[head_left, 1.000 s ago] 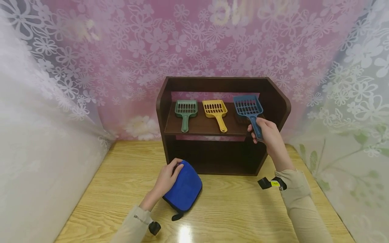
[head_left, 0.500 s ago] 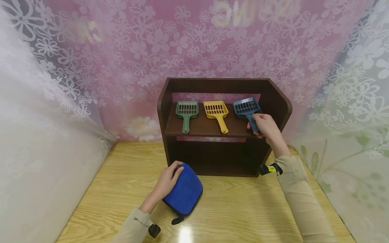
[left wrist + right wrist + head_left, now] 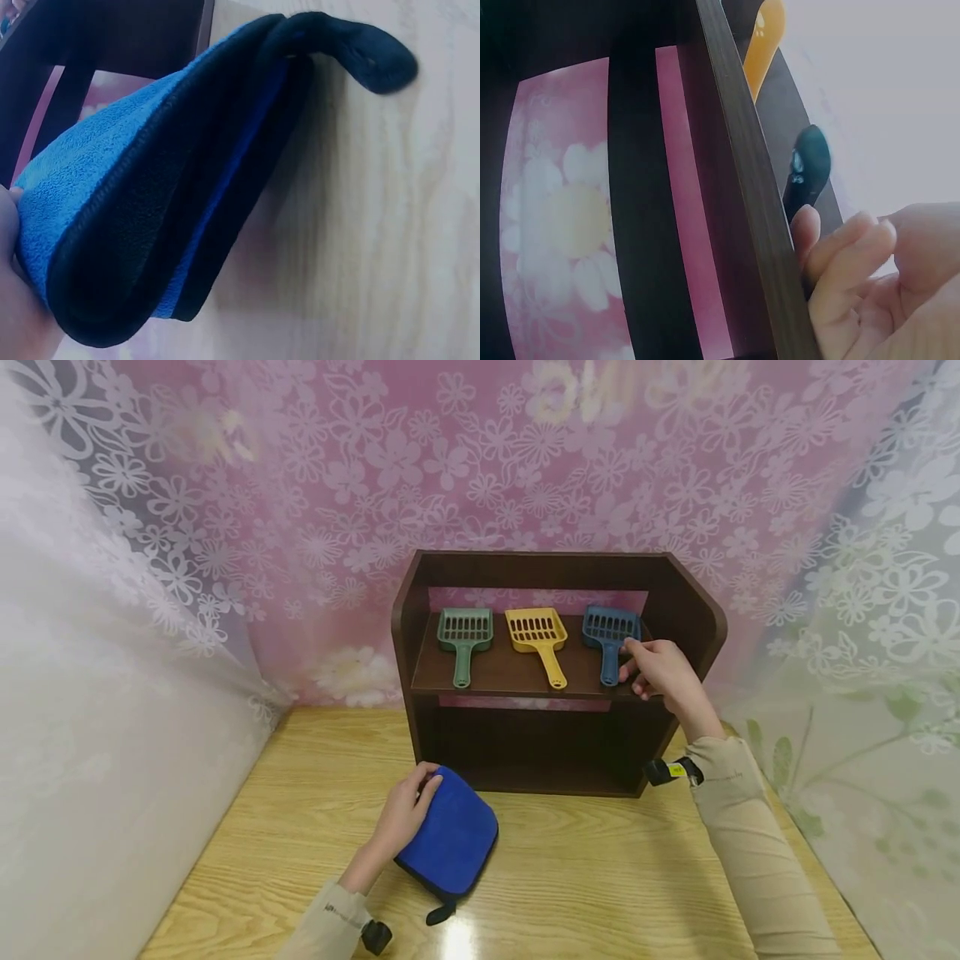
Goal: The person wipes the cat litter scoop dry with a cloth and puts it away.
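Note:
A folded blue microfibre cloth [image 3: 453, 833] with black edging and a hanging loop [image 3: 371, 58] is pinched at its upper left corner by my left hand [image 3: 405, 810], low over the table. On the upper shelf lies a blue litter scoop [image 3: 611, 631], its handle towards me. My right hand [image 3: 663, 672] is at the scoop's right side, fingertips against or just beside it, fingers loosely bent and not round the handle. The right wrist view shows the handle end [image 3: 810, 161] beyond the fingers. Left of it lie a yellow litter scoop [image 3: 538, 631] and a green litter scoop [image 3: 463, 631].
The dark brown two-tier shelf [image 3: 525, 785] stands at the back of the wooden table [image 3: 570, 877], with raised side panels [image 3: 697, 610]. A pink floral curtain [image 3: 480, 460] hangs behind it, and pale cloth walls [image 3: 105, 735] rise on both sides.
My right hand has lowered the blue scoop onto the shelf, where it now lies straighter, and has let go of the handle. The left hand and cloth have shifted slightly towards me.

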The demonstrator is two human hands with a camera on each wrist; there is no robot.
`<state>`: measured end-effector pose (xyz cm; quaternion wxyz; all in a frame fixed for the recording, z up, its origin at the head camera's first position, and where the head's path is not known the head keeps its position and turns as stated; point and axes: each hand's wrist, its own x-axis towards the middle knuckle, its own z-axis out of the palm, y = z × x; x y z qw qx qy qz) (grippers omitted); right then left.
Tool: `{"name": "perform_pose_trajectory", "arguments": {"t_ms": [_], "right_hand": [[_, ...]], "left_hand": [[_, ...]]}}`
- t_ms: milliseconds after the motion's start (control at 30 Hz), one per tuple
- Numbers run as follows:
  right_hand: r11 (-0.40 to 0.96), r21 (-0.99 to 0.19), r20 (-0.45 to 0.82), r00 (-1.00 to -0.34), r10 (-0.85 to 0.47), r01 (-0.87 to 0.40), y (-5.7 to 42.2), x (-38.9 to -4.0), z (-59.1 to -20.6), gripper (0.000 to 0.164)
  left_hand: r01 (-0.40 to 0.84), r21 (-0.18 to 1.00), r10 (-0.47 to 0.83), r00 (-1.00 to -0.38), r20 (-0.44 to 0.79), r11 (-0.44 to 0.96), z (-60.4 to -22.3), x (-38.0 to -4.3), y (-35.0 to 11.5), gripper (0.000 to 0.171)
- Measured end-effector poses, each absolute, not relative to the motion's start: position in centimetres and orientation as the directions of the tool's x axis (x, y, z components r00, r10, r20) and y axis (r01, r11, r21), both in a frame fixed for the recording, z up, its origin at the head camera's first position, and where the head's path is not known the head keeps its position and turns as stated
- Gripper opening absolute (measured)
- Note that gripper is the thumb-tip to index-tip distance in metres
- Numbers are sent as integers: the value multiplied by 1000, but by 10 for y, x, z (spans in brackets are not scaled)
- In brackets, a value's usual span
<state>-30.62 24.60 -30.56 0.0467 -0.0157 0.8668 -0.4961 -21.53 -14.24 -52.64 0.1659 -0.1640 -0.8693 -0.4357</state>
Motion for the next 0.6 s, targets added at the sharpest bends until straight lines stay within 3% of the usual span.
{"name": "perform_pose_trajectory", "arguments": {"t_ms": [333, 600], "right_hand": [[518, -850, 114, -993, 5, -95, 250, -284, -319, 51], [511, -825, 348, -930, 122, -242, 248, -254, -341, 36]], "left_hand": [[255, 735, -70, -922, 380, 628, -542, -209, -169, 21], [59, 768, -227, -939, 260, 638, -552, -203, -199, 27]]}}
